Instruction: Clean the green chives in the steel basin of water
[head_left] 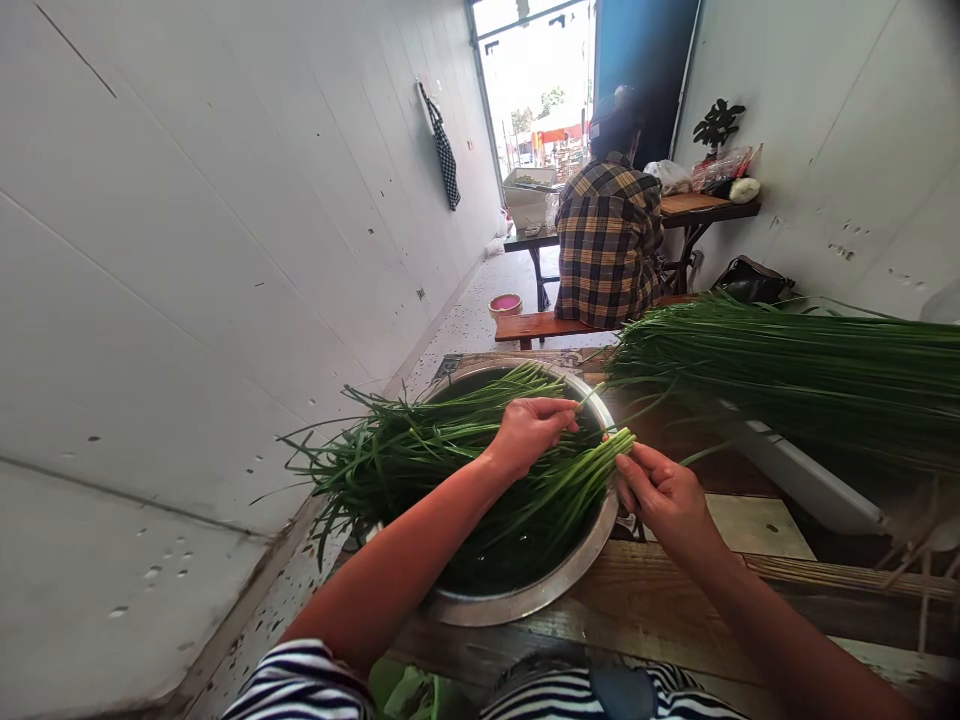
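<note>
Centre-left: chives heaped in bowl, part filled. Centre: my left hand closed round bunch; my right hand pinching its cut ends. Right: big pile, apparently still to do.

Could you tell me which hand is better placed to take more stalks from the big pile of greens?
Probably the right hand: it lies nearer the pile of greens, on its side. The left hand is farther off, over the metal bowl; both hold the bunch of stalks.
</note>
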